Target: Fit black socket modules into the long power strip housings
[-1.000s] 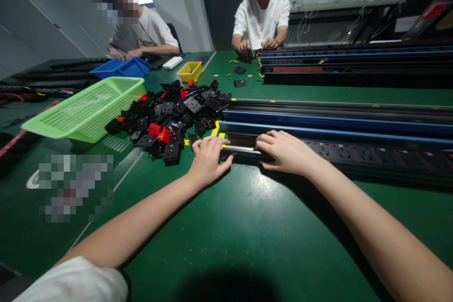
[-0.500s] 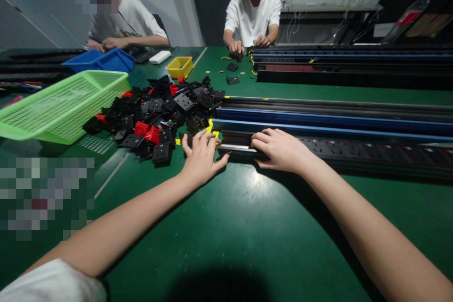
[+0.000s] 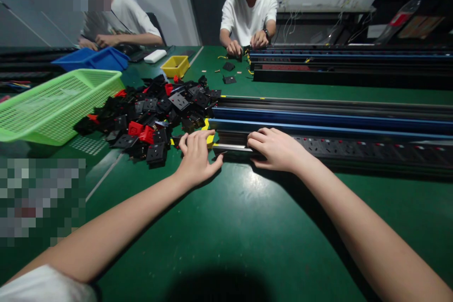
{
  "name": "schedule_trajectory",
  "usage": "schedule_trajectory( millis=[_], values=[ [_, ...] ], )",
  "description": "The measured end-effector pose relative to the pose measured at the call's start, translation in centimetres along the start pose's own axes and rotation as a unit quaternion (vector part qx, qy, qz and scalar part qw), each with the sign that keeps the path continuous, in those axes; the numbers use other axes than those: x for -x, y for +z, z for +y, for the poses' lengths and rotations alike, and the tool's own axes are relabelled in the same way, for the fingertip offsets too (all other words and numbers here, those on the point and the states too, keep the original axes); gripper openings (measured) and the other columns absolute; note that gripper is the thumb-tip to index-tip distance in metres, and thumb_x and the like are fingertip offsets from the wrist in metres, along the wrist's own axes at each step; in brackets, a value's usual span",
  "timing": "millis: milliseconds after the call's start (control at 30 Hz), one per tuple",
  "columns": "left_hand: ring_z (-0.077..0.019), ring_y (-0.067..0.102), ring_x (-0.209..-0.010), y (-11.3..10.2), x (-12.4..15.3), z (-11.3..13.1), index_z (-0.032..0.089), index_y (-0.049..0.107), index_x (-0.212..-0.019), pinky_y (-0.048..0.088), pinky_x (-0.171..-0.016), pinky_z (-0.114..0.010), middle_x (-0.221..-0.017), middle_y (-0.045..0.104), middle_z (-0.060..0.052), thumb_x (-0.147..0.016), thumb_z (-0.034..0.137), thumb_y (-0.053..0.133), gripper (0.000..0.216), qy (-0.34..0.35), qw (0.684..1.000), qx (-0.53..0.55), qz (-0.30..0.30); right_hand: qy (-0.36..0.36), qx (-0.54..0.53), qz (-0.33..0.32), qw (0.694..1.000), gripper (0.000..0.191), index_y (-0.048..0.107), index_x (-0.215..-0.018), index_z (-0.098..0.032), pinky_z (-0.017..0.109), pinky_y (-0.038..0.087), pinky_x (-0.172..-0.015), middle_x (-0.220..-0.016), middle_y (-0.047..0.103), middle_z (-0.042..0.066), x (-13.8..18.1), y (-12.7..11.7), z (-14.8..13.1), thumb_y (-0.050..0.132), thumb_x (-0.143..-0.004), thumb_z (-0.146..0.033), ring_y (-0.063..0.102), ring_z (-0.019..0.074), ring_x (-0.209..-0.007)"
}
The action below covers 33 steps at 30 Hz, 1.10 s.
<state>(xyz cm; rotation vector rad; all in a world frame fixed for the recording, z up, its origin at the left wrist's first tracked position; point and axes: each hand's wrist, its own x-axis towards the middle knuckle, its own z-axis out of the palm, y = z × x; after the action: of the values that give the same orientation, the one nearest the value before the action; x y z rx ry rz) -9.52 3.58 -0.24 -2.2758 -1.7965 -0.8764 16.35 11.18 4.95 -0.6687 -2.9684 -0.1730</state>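
Observation:
A long black power strip (image 3: 354,148) with a row of sockets and small red switches lies across the green table (image 3: 226,226), its left end near the middle. My right hand (image 3: 278,148) rests on that end with its fingers curled over the rail. My left hand (image 3: 196,155) lies flat on the table just left of the strip's end, fingers spread, holding nothing. A heap of black and red socket modules (image 3: 155,108) sits close beyond my left hand.
Blue and black rails (image 3: 329,115) run behind the strip. A green mesh basket (image 3: 56,104), blue bins (image 3: 90,59) and a yellow tray (image 3: 175,66) stand at the left and back. Two people in white shirts work at the far side beside more rails (image 3: 347,63).
My left hand has drawn away from the strip's end towards the heap and flattened with fingers spread. My right hand stays on the strip. The view has shifted a little to the right.

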Motion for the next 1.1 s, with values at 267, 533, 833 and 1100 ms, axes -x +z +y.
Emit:
schedule_trajectory(
  millis=[267, 533, 833, 1100],
  values=[
    [-0.0272, 0.048, -0.129, 0.8, -0.6, -2.2, 0.024, 0.026, -0.132, 0.039, -0.112, -0.051, -0.133, 0.042, -0.013, -0.071, 0.014, 0.06, 0.07, -0.005, 0.98, 0.16, 0.117, 0.002, 0.004, -0.004, 1.0, 0.025, 0.058, -0.106, -0.019, 0.037, 0.039, -0.081, -0.117, 0.063, 0.009, 0.1, -0.2, -0.1, 0.055, -0.091, -0.039, 0.054, 0.0265, -0.102],
    [-0.0243, 0.049, -0.123, 1.5, -1.1, -3.3, 0.024, 0.034, -0.121, 0.041, -0.109, -0.05, -0.126, 0.047, -0.01, -0.072, 0.01, 0.058, 0.056, -0.131, 0.962, 0.209, 0.114, 0.003, 0.003, -0.002, 1.0, 0.025, 0.058, -0.106, -0.018, 0.038, 0.039, -0.081, -0.117, 0.063, 0.01, 0.1, -0.3, -0.2, 0.054, -0.092, -0.038, 0.054, 0.0272, -0.101],
    [-0.0233, 0.054, -0.12, 2.0, -1.4, -4.0, 0.023, 0.042, -0.12, 0.045, -0.104, -0.046, -0.127, 0.051, -0.01, -0.077, 0.023, 0.063, 0.048, -0.202, 0.943, 0.265, 0.023, 0.002, -0.001, -0.005, 1.0, 0.026, 0.058, -0.107, -0.018, 0.038, 0.04, -0.082, -0.116, 0.063, 0.01, 0.1, -0.3, -0.1, 0.054, -0.091, -0.038, 0.054, 0.0265, -0.1],
    [-0.0296, 0.05, -0.123, 1.9, -1.6, -3.4, 0.023, 0.041, -0.121, 0.041, -0.106, -0.054, -0.124, 0.053, -0.012, -0.08, 0.03, 0.062, 0.046, -0.187, 0.967, 0.169, -0.025, 0.004, 0.001, -0.016, 1.0, 0.026, 0.058, -0.107, -0.018, 0.038, 0.042, -0.085, -0.119, 0.062, 0.01, 0.1, -0.6, -0.2, 0.053, -0.092, -0.039, 0.053, 0.0272, -0.105]
  ],
)
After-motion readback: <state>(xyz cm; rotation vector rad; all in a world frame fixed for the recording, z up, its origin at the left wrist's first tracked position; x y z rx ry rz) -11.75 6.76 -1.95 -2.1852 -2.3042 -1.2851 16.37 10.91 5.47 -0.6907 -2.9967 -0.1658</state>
